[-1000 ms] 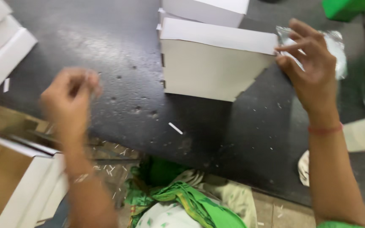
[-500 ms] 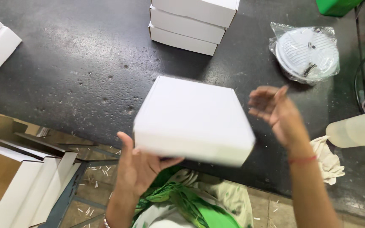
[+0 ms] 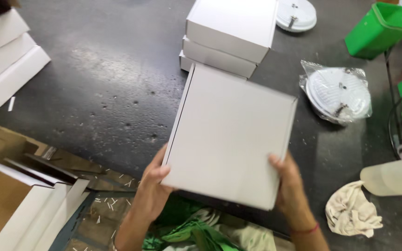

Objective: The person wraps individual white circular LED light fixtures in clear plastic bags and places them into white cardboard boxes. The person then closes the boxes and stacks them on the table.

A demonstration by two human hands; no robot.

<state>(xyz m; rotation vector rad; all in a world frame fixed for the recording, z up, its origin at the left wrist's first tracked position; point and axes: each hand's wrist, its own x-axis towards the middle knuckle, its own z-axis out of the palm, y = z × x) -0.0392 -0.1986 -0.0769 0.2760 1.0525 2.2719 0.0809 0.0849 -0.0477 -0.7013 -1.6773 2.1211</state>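
I hold a flat white cardboard box (image 3: 231, 135) above the near edge of the black table (image 3: 98, 79). My left hand (image 3: 152, 188) grips its near left corner, thumb on top. The near right corner is gripped by my right hand (image 3: 289, 183), which has a red thread at the wrist. The box's broad top face is toward me and its far edge reaches a stack of white boxes (image 3: 231, 35).
A round white lamp in a clear bag (image 3: 338, 90) lies right of the box. A green bin (image 3: 378, 29), a pale rag (image 3: 352, 211) and a translucent bottle (image 3: 394, 176) are at the right. More white boxes (image 3: 3, 60) sit at left, open cartons (image 3: 19, 209) below.
The box came off the table near the stack into both hands, passed from my left hand's underside support to a two-handed grip, and now lies flatter and larger in view.
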